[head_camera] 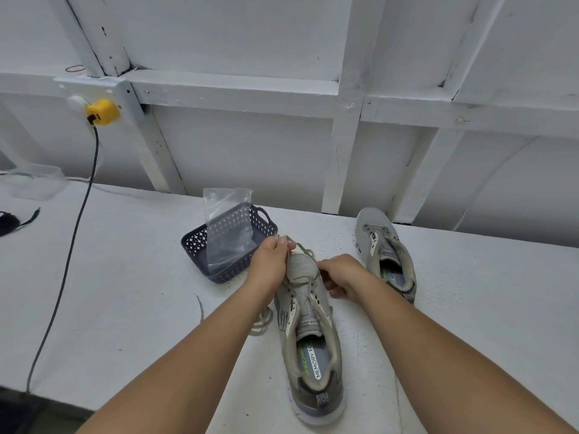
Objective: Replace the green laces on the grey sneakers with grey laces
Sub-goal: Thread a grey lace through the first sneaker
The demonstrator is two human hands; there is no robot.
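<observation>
Head view: a lace is held at the toe of a sneaker on the desk.

A grey sneaker [308,321] is laid near the desk's [125,292] front edge, toe pointing to the back edge. A pale lace [299,245] is pinched by the left hand [272,255] at the toe end; more of it is seen looped on the desk left of the shoe. The right hand [341,275] is curled at the shoe's right side by the eyelets; what it grips cannot be told. The hands are kept apart, one on each side of the toe. A second sneaker [387,255], unlaced, is set nearer the back edge, to the right. A dark basket [200,245] holding a clear bag [228,220] is placed just left of the left hand. A cable [72,245] is run across the desk's left part.
</observation>
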